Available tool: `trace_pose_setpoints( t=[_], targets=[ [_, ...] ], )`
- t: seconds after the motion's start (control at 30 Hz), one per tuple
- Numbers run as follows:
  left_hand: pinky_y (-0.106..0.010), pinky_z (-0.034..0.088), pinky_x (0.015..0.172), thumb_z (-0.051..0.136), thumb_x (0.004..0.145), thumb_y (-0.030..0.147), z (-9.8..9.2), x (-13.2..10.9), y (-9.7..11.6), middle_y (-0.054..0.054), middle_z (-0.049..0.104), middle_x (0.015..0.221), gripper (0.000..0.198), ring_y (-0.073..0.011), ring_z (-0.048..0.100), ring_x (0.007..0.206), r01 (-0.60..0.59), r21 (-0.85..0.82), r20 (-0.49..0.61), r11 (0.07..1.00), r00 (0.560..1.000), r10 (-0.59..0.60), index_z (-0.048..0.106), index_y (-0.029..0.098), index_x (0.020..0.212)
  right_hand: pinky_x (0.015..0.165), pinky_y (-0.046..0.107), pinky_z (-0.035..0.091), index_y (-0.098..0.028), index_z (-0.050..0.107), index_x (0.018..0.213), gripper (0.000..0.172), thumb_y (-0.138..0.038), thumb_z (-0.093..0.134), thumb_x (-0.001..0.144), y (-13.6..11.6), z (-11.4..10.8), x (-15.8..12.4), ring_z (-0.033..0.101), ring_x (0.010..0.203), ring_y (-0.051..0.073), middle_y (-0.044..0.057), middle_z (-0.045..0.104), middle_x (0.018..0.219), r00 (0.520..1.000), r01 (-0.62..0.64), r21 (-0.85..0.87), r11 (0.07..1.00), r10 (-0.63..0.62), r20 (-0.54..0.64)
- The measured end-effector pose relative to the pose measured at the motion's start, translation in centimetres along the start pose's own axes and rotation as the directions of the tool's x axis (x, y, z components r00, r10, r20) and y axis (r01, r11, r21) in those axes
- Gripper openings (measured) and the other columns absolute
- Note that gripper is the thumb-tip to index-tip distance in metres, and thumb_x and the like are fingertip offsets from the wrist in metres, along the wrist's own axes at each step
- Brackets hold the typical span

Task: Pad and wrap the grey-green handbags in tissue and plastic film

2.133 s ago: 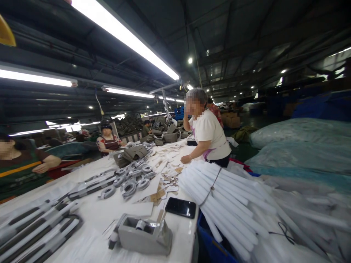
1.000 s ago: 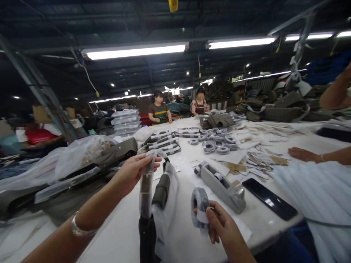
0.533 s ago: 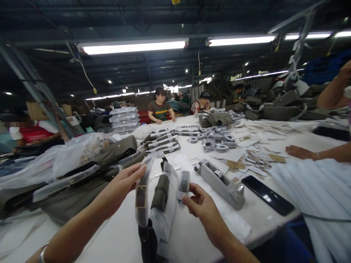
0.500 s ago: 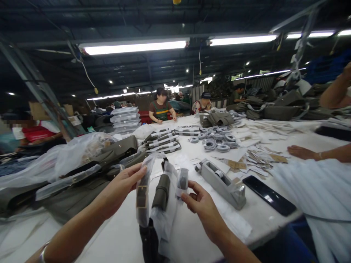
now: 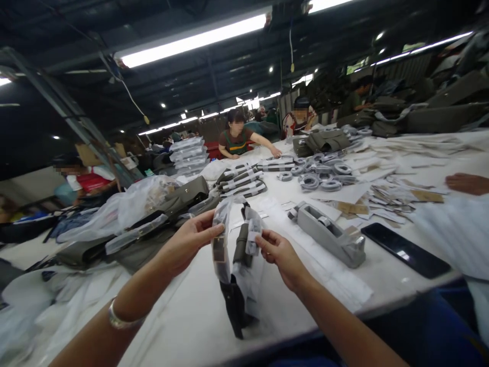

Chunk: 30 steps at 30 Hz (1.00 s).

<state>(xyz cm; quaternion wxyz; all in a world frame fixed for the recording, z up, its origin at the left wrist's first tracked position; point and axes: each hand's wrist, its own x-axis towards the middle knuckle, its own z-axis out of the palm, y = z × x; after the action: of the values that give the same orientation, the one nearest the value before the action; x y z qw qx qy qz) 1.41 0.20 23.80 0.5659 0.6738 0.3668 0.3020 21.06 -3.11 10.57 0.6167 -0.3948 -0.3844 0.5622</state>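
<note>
Near the edge of the table (image 5: 183,318), the bag (image 5: 240,247) is upright, probably steadied by the left hand (image 5: 193,239) pinching its wrapped strap (image 5: 220,248); the right hand (image 5: 280,255) pinches the coil (image 5: 252,246) close beside, perhaps keeping its loops together.

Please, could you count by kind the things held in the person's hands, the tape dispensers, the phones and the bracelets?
Buckled strap, in the left hand: 1
Wrapped roll, in the right hand: 1
Tape dispenser: 1
Phone: 1
Bracelet: 1
Total: 5
</note>
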Motion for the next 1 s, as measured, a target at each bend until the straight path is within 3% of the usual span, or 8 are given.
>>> trace_pose_setpoints(
  t=[0.37, 0.5, 0.67, 0.8, 1.0],
  targets=[
    [-0.03, 0.049, 0.092, 0.072, 0.084, 0.044, 0.7, -0.7, -0.2, -0.004, 0.068, 0.125, 0.053, -0.0236, 0.064, 0.109, 0.034, 0.016, -0.086, 0.999, 0.996, -0.033, 0.059, 0.028, 0.133, 0.056, 0.023, 0.032, -0.015, 0.066, 0.113, 0.049, -0.048, 0.076, 0.078, -0.3, 0.9, 0.5, 0.049, 0.066, 0.009, 0.004, 0.065, 0.093, 0.997, -0.006, 0.1, 0.995, -0.003, 0.081],
    [-0.031, 0.047, 0.094, 0.073, 0.083, 0.041, 0.9, -0.2, -0.8, -0.002, 0.07, 0.121, 0.054, -0.0243, 0.063, 0.109, -0.006, 0.069, -0.131, 0.998, 0.991, 0.015, 0.059, 0.027, 0.133, 0.057, 0.022, 0.036, -0.016, 0.067, 0.111, 0.05, -0.05, 0.078, 0.076, -0.8, 2.2, 1.0, 0.054, 0.072, 0.012, 0.005, 0.067, 0.095, 0.994, -0.027, 0.139, 0.99, 0.011, 0.113],
    [-0.031, 0.045, 0.096, 0.068, 0.086, 0.045, 1.1, 0.4, -0.8, -0.001, 0.071, 0.119, 0.046, -0.0229, 0.063, 0.106, -0.051, 0.168, -0.179, 0.984, 0.98, 0.082, 0.064, 0.025, 0.128, 0.053, 0.021, 0.031, -0.014, 0.068, 0.108, 0.054, -0.051, 0.081, 0.07, -2.3, 4.2, 1.9, 0.052, 0.066, 0.01, 0.003, 0.069, 0.088, 0.997, -0.044, 0.145, 0.989, 0.034, 0.071],
    [-0.03, 0.046, 0.094, 0.072, 0.083, 0.045, 0.8, 0.7, -0.9, -0.003, 0.071, 0.116, 0.048, -0.024, 0.062, 0.108, -0.071, 0.251, -0.248, 0.965, 0.959, 0.134, 0.066, 0.021, 0.124, 0.052, 0.022, 0.031, -0.014, 0.07, 0.105, 0.051, -0.05, 0.082, 0.07, -3.2, 5.2, 2.1, 0.053, 0.066, 0.011, 0.004, 0.069, 0.088, 0.994, 0.0, 0.172, 0.985, -0.019, 0.111],
    [-0.024, 0.047, 0.073, 0.078, 0.076, 0.045, 0.2, 1.0, -1.1, 0.001, 0.069, 0.091, 0.067, -0.0159, 0.062, 0.082, -0.041, 0.242, -0.303, 0.969, 0.946, 0.115, 0.054, 0.022, 0.134, 0.064, 0.024, 0.045, -0.011, 0.068, 0.111, 0.054, -0.048, 0.081, 0.074, -3.5, 5.8, 1.1, 0.061, 0.073, 0.013, 0.006, 0.068, 0.09, 0.991, 0.021, 0.273, 0.962, -0.056, 0.122]
  ],
)
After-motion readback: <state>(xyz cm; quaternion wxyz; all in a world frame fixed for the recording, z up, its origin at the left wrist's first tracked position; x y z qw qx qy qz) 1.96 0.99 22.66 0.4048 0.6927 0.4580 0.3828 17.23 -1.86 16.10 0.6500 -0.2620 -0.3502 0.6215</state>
